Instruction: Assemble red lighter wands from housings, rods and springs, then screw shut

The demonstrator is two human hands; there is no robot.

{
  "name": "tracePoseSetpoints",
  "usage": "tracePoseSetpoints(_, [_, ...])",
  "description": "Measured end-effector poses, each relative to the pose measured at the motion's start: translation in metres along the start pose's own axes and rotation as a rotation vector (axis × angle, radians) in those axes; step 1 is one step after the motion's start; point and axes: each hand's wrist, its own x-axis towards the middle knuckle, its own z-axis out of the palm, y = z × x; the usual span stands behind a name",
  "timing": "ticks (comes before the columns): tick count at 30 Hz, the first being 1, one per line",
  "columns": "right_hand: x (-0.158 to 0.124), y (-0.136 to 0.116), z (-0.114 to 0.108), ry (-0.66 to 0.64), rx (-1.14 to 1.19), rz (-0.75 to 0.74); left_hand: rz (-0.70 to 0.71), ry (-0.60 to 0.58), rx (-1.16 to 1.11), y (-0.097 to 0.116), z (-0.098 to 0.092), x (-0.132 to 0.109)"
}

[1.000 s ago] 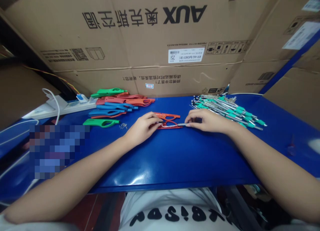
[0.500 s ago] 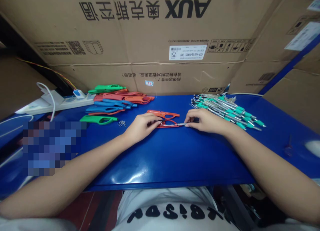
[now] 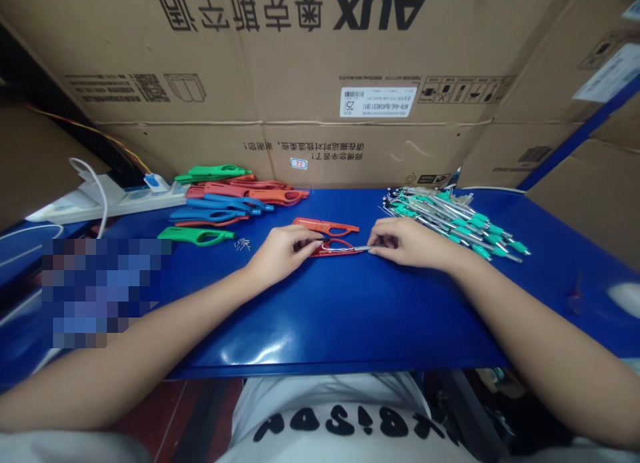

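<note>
Barely any change from the earlier frames. The left hand (image 3: 283, 253) stays put, fingers curled, tips pinching the left end of the red handle (image 3: 336, 251). The handle lies flat on the table between the two hands, in the same spot. The right hand (image 3: 407, 241) also holds its place, thumb and forefinger pinched on a thin metal pin (image 3: 367, 249) whose tip meets the right end of that handle. A bit of wire shows inside the handle's loop, too small to tell more. Only the view has crept up a little, so everything sits slightly higher in frame. Judgement: same step in hand, a fine fit at the handle, grip unchanged, nothing released.

Surface, left to right:
- A white power strip (image 3: 110, 201) with a cable lies at the back left.
- Near it is a pile of handles (image 3: 235, 199), green, red and blue.
- A lone green handle (image 3: 195, 235) lies in front of the pile.
- Some tiny metal bits (image 3: 243, 245) lie just left of the left hand.
- A second red handle (image 3: 327, 226) lies just behind the held one.
- A heap of green-tipped pins (image 3: 450, 219) sits behind the right hand.

All of it rests on a glossy blue table (image 3: 325, 316). Large cardboard boxes (image 3: 280, 83) wall in the back and right. A white printed shirt (image 3: 340, 416) shows at the bottom edge.
</note>
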Motion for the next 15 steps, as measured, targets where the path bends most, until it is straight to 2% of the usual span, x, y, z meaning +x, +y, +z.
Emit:
tracePoseSetpoints(7, [0.000, -0.022, 0.012, 0.080, 0.053, -0.034, 0.040, -0.039, -0.007, 0.012, -0.003, -0.005])
tracePoseSetpoints(11, [0.004, -0.034, 0.025, 0.029, 0.013, 0.009, 0.062, -0.053, -0.011, 0.015, -0.003, -0.007])
tracePoseSetpoints(15, [0.006, -0.035, 0.031, 0.022, 0.016, 0.017, 0.069, -0.078, 0.014, 0.016, -0.003, -0.008])
